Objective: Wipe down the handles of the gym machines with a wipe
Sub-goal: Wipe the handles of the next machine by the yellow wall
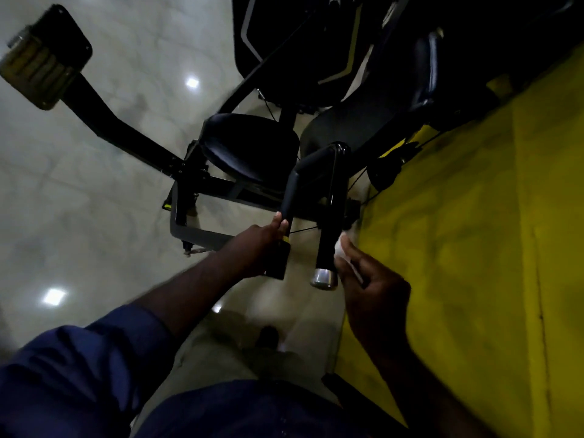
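At the near end of the gym machine [189,172], the left hand [259,245] gripped the left handle [289,197], fingers curled round the black bar. The right hand [376,279] pinched a white wipe [340,248] and held it against the side of the right handle [328,222], just above its silver end cap [324,278]. A yellow surface [474,216] stood just beside the right hand.

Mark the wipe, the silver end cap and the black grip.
wipe [342,248]: head view, its white middle.
silver end cap [324,278]: head view, its shiny side.
black grip [292,191]: head view, its mid-length.
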A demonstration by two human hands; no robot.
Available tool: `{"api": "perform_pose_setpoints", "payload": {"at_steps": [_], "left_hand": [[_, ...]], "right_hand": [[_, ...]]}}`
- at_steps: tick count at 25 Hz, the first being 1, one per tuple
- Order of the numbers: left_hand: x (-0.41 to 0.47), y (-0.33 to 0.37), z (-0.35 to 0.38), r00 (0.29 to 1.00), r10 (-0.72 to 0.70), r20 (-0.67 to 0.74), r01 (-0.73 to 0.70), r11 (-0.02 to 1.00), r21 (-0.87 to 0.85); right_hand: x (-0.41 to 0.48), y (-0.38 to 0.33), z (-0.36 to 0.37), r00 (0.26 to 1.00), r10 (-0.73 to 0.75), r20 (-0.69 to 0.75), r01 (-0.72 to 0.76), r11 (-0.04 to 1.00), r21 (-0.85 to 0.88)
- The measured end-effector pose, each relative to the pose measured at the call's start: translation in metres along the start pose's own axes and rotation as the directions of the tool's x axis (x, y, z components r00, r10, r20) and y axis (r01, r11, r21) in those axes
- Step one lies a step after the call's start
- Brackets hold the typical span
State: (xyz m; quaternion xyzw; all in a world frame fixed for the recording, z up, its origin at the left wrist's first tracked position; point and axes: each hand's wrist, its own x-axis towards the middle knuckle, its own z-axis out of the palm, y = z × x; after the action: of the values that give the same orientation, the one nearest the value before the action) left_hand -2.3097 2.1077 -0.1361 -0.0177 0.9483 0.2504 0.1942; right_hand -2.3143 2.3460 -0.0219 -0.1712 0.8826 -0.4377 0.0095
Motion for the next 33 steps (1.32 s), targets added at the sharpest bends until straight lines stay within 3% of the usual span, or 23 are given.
{"api": "perform_pose_setpoints", "payload": {"at_steps": [2, 4, 6, 8, 11, 12, 16, 19, 22, 25, 27, 31, 33], "left_hand": [[0.005, -0.001, -0.006, 1.000, 0.023, -0.006, -0.023, 0.999, -0.022], [0.009, 0.001, -0.019, 0.999, -0.012, -0.035, 0.008, 0.995, -0.100], [0.013, -0.001, -0.027, 0.990, -0.072, -0.118, 0.048, 0.978, -0.201], [0.017, -0.009, -0.025, 0.981, -0.112, -0.157, 0.059, 0.950, -0.306], [0.022, -0.018, -0.022, 0.979, -0.126, -0.160, 0.048, 0.905, -0.422], [0.024, -0.020, -0.022, 0.979, -0.121, -0.165, 0.037, 0.897, -0.440], [0.030, -0.026, -0.019, 0.975, -0.117, -0.186, 0.015, 0.879, -0.477], [0.036, -0.039, -0.016, 0.972, -0.142, -0.186, 0.034, 0.871, -0.489], [0.040, -0.057, -0.019, 0.983, -0.137, -0.126, 0.060, 0.872, -0.486], [0.041, -0.076, -0.031, 0.989, -0.119, -0.083, 0.059, 0.857, -0.513], [0.043, -0.087, -0.039, 0.992, -0.096, -0.084, 0.038, 0.852, -0.522], [0.052, -0.104, -0.041, 0.996, -0.044, -0.072, 0.000, 0.855, -0.519], [0.054, -0.110, -0.041, 1.000, -0.023, -0.019, 0.010, 0.861, -0.509]], "right_hand": [[0.022, -0.005, -0.009, 0.982, -0.190, -0.007, 0.187, 0.969, -0.162], [0.075, -0.006, -0.005, 0.916, -0.383, 0.120, 0.400, 0.843, -0.359], [0.119, -0.010, 0.000, 0.858, -0.355, 0.371, 0.489, 0.784, -0.383], [0.129, -0.010, -0.010, 0.744, -0.251, 0.619, 0.564, 0.733, -0.380], [0.149, -0.020, -0.028, 0.515, -0.243, 0.822, 0.768, 0.556, -0.317], [0.169, -0.024, -0.025, 0.483, -0.230, 0.845, 0.802, 0.504, -0.322], [0.268, -0.055, 0.027, 0.562, 0.051, 0.826, 0.747, 0.397, -0.533], [0.290, -0.068, 0.064, 0.493, 0.252, 0.833, 0.750, 0.362, -0.554], [0.284, -0.083, 0.061, 0.473, 0.295, 0.830, 0.707, 0.435, -0.557], [0.280, -0.100, 0.053, 0.486, 0.382, 0.786, 0.692, 0.380, -0.613], [0.285, -0.095, 0.081, 0.474, 0.364, 0.802, 0.725, 0.355, -0.590], [0.280, -0.065, 0.150, 0.370, 0.388, 0.844, 0.775, 0.371, -0.511], [0.280, -0.064, 0.142, 0.421, 0.369, 0.829, 0.736, 0.395, -0.550]]}}
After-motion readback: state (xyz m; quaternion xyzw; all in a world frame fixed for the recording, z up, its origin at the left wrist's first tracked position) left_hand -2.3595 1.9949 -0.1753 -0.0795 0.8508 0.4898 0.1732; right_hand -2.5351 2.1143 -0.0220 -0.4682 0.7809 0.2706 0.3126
